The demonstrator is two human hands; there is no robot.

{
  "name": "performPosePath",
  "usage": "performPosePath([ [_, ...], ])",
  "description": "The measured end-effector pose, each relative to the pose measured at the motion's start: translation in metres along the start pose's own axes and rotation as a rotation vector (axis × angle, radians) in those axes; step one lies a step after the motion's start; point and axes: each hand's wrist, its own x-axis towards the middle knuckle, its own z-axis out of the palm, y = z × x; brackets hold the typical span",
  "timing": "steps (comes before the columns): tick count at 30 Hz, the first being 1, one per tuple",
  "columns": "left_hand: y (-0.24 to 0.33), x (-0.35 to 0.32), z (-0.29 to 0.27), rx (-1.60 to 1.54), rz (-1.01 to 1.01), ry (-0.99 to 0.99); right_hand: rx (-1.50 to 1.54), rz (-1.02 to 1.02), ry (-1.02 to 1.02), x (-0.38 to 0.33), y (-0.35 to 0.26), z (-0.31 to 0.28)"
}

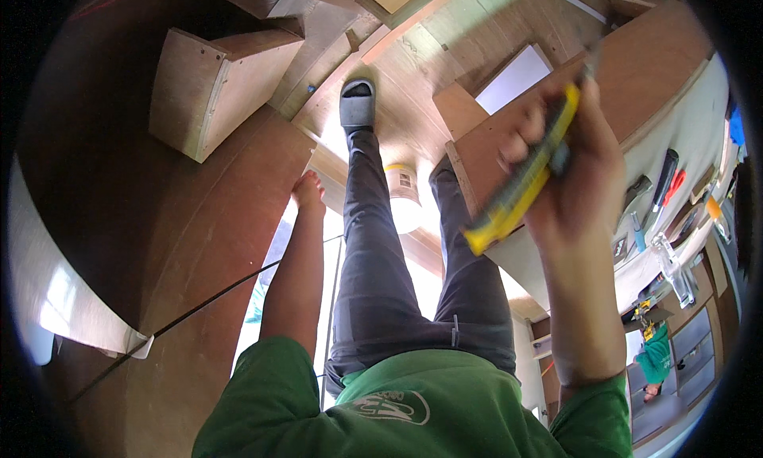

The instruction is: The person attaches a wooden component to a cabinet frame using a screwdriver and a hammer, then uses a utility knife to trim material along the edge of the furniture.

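In my raised right hand (580,156) is a yellow and black utility knife (520,192), held slantwise with its fingers closed round the handle. The thin blade end points up and away, and motion smears both hand and knife. Far lower, my left hand (308,189) is at the edge of a large brown wooden panel (214,211), its small visible fingers curled at that edge. Below the knife lies a long brown board (636,76).
A wooden box-like piece (214,84) stands on the left. On the right, a white worktop (660,160) carries a black-handled tool (666,176) and several others. A dark cord (214,303) crosses at lower left. Another person (656,355) in green is at far right. A white-and-tan bucket (404,192) stands between my legs.
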Motion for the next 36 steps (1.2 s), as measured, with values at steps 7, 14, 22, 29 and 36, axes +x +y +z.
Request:
performPosePath([
  [7,0.091,-0.087,0.053,-0.37,0.171,-0.237,-0.042,-0.195,0.023,-0.105,-0.088,-0.054],
  [14,0.146,-0.219,0.1,-0.257,0.323,-0.755,-0.038,-0.252,0.031,-0.166,-0.124,-0.108],
  [22,0.139,-0.326,0.125,-0.185,0.397,-0.799,0.067,-0.197,0.085,-0.178,-0.103,-0.124],
  [29,0.122,-0.368,0.148,-0.144,0.375,-0.951,0.136,-0.045,0.163,-0.177,-0.069,-0.127],
  [36,0.114,-0.382,0.159,-0.115,0.439,-0.913,0.194,-0.006,0.086,-0.178,-0.055,-0.129],
])
